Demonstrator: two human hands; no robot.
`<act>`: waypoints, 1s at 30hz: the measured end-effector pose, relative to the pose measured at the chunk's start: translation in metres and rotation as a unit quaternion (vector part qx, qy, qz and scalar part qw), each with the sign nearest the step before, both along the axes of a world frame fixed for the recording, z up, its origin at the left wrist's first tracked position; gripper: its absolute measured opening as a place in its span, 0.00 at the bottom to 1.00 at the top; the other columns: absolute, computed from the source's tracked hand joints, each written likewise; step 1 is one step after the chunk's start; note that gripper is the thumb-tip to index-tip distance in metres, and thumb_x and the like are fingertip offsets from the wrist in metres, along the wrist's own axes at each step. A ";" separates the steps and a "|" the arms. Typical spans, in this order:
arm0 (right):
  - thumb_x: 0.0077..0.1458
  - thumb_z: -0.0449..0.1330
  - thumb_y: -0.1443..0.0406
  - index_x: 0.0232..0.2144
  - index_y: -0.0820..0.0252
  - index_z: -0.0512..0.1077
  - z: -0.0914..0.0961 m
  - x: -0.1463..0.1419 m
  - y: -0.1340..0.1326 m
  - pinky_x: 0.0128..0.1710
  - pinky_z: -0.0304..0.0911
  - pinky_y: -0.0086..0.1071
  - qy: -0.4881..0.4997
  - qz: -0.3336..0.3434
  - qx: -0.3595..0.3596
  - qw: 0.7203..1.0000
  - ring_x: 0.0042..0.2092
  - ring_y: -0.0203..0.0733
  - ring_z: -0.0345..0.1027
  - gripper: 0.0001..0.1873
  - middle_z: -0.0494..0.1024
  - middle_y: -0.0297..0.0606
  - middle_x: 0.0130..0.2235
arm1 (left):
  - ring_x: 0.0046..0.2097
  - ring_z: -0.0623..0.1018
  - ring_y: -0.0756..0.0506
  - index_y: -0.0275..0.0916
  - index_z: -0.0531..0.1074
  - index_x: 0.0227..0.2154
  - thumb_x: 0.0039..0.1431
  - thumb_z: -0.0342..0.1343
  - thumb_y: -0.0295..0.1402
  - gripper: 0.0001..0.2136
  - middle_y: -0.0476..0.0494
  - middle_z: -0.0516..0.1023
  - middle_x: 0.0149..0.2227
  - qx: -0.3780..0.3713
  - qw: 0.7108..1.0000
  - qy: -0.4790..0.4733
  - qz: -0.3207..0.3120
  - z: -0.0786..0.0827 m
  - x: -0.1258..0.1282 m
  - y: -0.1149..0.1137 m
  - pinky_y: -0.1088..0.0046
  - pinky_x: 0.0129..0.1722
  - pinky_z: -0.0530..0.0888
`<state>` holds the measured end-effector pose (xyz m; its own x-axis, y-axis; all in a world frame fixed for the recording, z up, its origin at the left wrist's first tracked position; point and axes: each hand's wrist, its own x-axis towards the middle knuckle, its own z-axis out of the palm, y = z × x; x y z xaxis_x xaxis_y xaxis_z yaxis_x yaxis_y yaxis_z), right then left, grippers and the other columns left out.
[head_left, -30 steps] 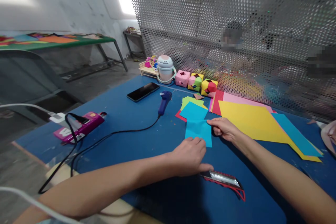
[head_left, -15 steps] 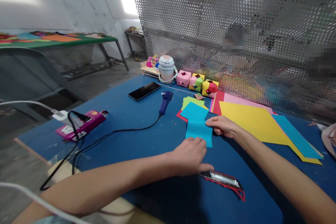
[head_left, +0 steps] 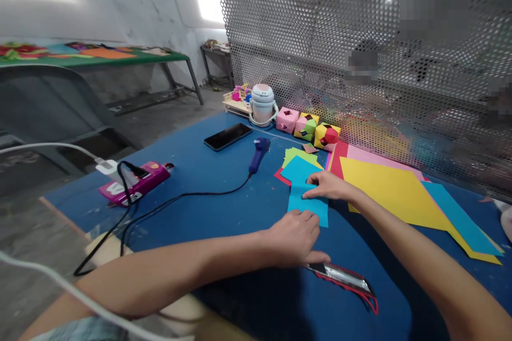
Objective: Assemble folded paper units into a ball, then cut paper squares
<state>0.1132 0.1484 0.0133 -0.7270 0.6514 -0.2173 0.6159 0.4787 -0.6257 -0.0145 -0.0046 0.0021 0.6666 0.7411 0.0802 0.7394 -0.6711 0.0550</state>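
A light-blue paper strip (head_left: 301, 169) lies on the blue table, creased across its middle. My left hand (head_left: 294, 237) is curled with bent fingers pressing its near edge. Below that thumb lies a red-and-silver utility knife (head_left: 346, 278), its front end hidden by the hand; I see no grip on it. My right hand (head_left: 330, 186) is over the strip, thumb and fingers apart and touching the paper near the crease. Green paper pieces (head_left: 299, 155) and a red paper corner (head_left: 281, 177) show from beneath the strip.
Yellow sheets (head_left: 388, 192) and a blue sheet (head_left: 460, 218) lie to the right. Folded paper balls (head_left: 307, 127), a white-pink container (head_left: 262, 105), a phone (head_left: 228, 136) and a corded glue gun (head_left: 259, 154) are farther back. A purple power strip (head_left: 138, 184) lies left.
My right hand has let go of the strip's right edge and moved left onto it, fingers now apart. My left hand has stayed by the near edge. The view has turned slightly.
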 end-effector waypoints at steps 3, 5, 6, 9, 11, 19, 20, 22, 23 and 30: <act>0.40 0.66 0.51 0.20 0.58 0.62 -0.001 -0.003 0.003 0.25 0.44 0.29 -0.017 0.012 0.029 0.999 0.28 0.34 0.51 0.21 0.61 0.27 0.23 | 0.38 0.74 0.40 0.32 0.74 0.34 0.60 0.48 0.55 0.27 0.38 0.74 0.35 -0.007 1.000 0.007 -0.004 0.002 0.000 0.000 0.66 0.35 0.68; 0.40 0.66 0.50 0.21 0.59 0.63 -0.001 -0.007 0.005 0.25 0.43 0.29 -0.030 0.025 0.045 0.998 0.28 0.34 0.52 0.21 0.62 0.28 0.23 | 0.38 0.74 0.40 0.32 0.74 0.34 0.60 0.47 0.55 0.27 0.38 0.75 0.36 -0.008 1.000 0.010 -0.004 0.002 0.000 0.000 0.66 0.34 0.68; 0.40 0.66 0.50 0.21 0.59 0.63 -0.001 -0.009 0.006 0.25 0.43 0.29 -0.036 0.033 0.052 0.997 0.27 0.34 0.53 0.21 0.62 0.28 0.23 | 0.38 0.74 0.40 0.32 0.74 0.34 0.60 0.47 0.55 0.27 0.38 0.75 0.36 -0.008 1.000 0.010 -0.004 0.002 0.000 0.000 0.66 0.34 0.68; 0.42 0.65 0.49 0.20 0.59 0.62 -0.001 -0.018 0.008 0.25 0.42 0.29 -0.048 0.060 0.069 0.995 0.27 0.34 0.52 0.22 0.61 0.27 0.21 | 0.38 0.74 0.40 0.32 0.74 0.34 0.60 0.47 0.55 0.27 0.38 0.74 0.35 -0.001 1.000 0.006 -0.003 0.000 0.000 0.000 0.66 0.34 0.68; 0.44 0.64 0.48 0.19 0.59 0.62 -0.001 -0.021 0.010 0.25 0.42 0.29 -0.053 0.073 0.077 0.993 0.27 0.34 0.52 0.23 0.60 0.27 0.21 | 0.38 0.74 0.40 0.32 0.74 0.34 0.60 0.46 0.56 0.27 0.38 0.74 0.35 0.007 1.000 -0.001 -0.004 -0.002 0.000 0.000 0.66 0.34 0.68; 0.51 0.60 0.48 0.24 0.59 0.65 -0.004 -0.022 0.010 0.26 0.43 0.29 -0.061 0.088 0.111 0.988 0.27 0.34 0.55 0.21 0.65 0.28 0.23 | 0.37 0.74 0.40 0.32 0.73 0.32 0.60 0.46 0.56 0.27 0.38 0.74 0.34 0.019 1.000 -0.005 -0.013 -0.005 -0.001 0.000 0.66 0.33 0.67; 0.52 0.60 0.48 0.24 0.59 0.66 -0.005 -0.022 0.010 0.26 0.44 0.29 -0.059 0.090 0.115 0.987 0.27 0.34 0.56 0.21 0.66 0.28 0.23 | 0.37 0.74 0.40 0.32 0.74 0.33 0.60 0.46 0.56 0.28 0.38 0.74 0.34 0.021 1.000 -0.004 -0.013 -0.006 0.000 0.001 0.66 0.33 0.67; 0.54 0.58 0.48 0.25 0.59 0.67 -0.007 -0.023 0.010 0.26 0.44 0.29 -0.055 0.094 0.124 0.986 0.28 0.35 0.58 0.20 0.67 0.29 0.24 | 0.37 0.74 0.40 0.32 0.74 0.33 0.60 0.46 0.56 0.28 0.38 0.74 0.34 0.024 1.000 -0.003 -0.014 -0.006 0.000 0.001 0.66 0.33 0.67; 0.55 0.58 0.48 0.25 0.59 0.68 -0.009 -0.023 0.010 0.26 0.45 0.29 -0.054 0.095 0.129 0.986 0.28 0.35 0.58 0.20 0.68 0.29 0.24 | 0.37 0.74 0.40 0.32 0.74 0.33 0.60 0.46 0.56 0.28 0.38 0.74 0.34 0.026 1.000 -0.004 -0.013 -0.007 0.000 0.001 0.66 0.33 0.67; 0.59 0.53 0.47 0.26 0.58 0.71 -0.013 -0.024 0.012 0.26 0.44 0.30 -0.064 0.099 0.163 0.979 0.28 0.36 0.60 0.23 0.70 0.31 0.24 | 0.37 0.73 0.41 0.32 0.73 0.33 0.60 0.46 0.56 0.28 0.38 0.73 0.34 0.028 1.000 -0.008 -0.012 -0.007 -0.001 0.000 0.67 0.32 0.67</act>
<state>0.0888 0.1601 0.0008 -0.8270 0.5496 -0.1186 0.5536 0.7589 -0.3429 -0.0153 -0.0046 -0.0052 0.6823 0.7191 0.1318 0.7225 -0.6908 0.0284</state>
